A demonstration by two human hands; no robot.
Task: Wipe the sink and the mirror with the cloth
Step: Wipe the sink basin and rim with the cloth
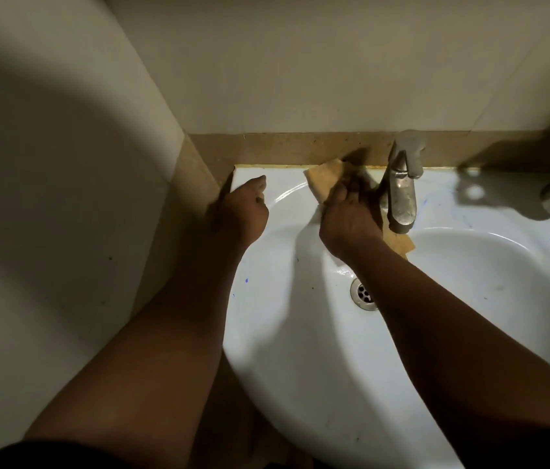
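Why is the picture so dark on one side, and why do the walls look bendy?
Head view: a big shadow darkens the left wall and both arms; light glints off the sink rim; the wide lens curves straight edges; the right hand on the cloth looks slightly blurred.

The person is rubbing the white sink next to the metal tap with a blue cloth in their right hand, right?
Not quite: the cloth is tan, not blue. The head view shows the right hand pressing the tan cloth on the white ceramic sink's back rim beside the grey metal tap.
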